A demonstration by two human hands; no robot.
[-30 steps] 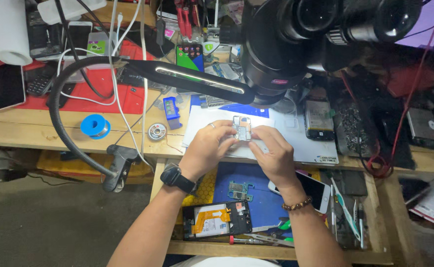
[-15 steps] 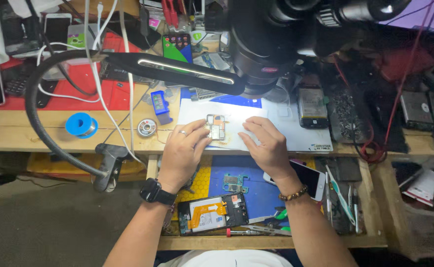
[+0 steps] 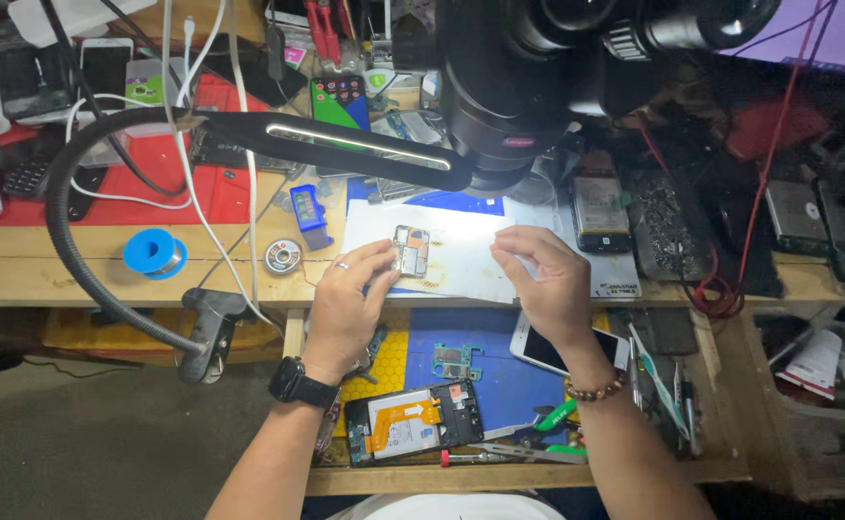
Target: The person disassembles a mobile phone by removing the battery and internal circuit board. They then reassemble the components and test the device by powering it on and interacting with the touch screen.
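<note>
A small circuit board (image 3: 411,251) lies on a white mat (image 3: 461,255) on the wooden worktop (image 3: 76,265), lit from above and sitting under the black microscope (image 3: 528,87). The left hand (image 3: 345,303) touches the board's left edge, its fingers (image 3: 376,260) pinched on that edge – a ring shows on one finger and a black watch (image 3: 297,382) on the wrist. The right hand (image 3: 548,279) hovers just beside the board on its right, apart from it, fingers curled loosely together with nothing visibly held; a bead bracelet (image 3: 598,389) circles the wrist. A black gooseneck lamp (image 3: 345,149) arches over from the left. On the worktop to the left lie a blue spool (image 3: 153,253), a small round reel (image 3: 283,256) and a blue block (image 3: 309,214). Below, on a lower shelf – a blue mat (image 3: 499,356) carries a second board (image 3: 456,362), an opened phone (image 3: 413,424) and a white phone (image 3: 538,345).
</note>
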